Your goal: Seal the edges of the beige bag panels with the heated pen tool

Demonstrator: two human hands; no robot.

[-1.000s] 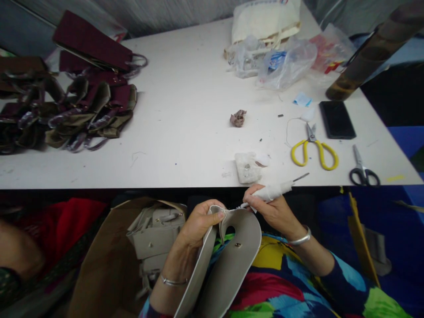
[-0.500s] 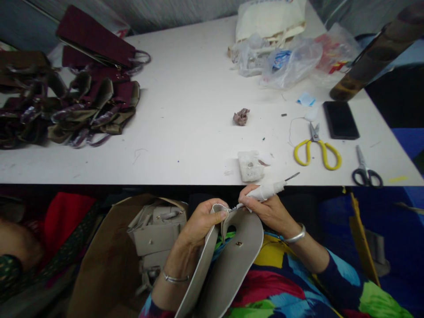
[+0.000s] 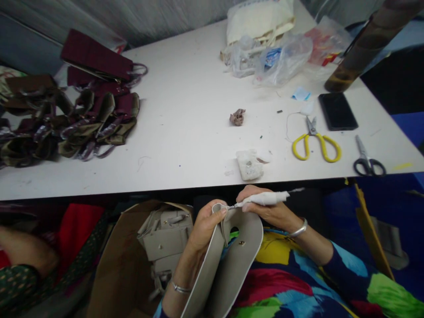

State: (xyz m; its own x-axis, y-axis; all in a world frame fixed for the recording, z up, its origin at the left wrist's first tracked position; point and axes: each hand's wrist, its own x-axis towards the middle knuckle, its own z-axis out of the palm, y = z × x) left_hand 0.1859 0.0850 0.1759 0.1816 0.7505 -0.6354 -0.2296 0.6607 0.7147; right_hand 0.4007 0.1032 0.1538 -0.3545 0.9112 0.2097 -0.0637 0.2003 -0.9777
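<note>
My left hand (image 3: 206, 226) pinches the top edge of a grey-beige bag (image 3: 239, 260) at a curled strip, thumb on the near side. The bag hangs down over my lap, with its rounded flap and a small gold-coloured fitting towards me. In my right hand (image 3: 277, 215) is a thin metal tool with a white-wrapped handle (image 3: 266, 198), closed in my fingers. One thin end of it meets the bag edge beside my left thumb; the other end sticks out to the right, blurred. Whether the tip pierces the material I cannot tell.
Ahead, the white table (image 3: 185, 132) bears yellow-handled scissors (image 3: 316, 143), black-handled scissors (image 3: 368, 161), a phone (image 3: 338, 111), a white lump (image 3: 250, 165) and plastic bags (image 3: 285, 59). Maroon handbags (image 3: 99, 57) stand left. A carton (image 3: 112, 260) holds beige bags. Another person's arm (image 3: 26, 251) is at far left.
The view has shifted and tilted slightly. My right hand has turned the tool, so its handle now lies closer to level. My left hand keeps its pinch on the bag edge.
</note>
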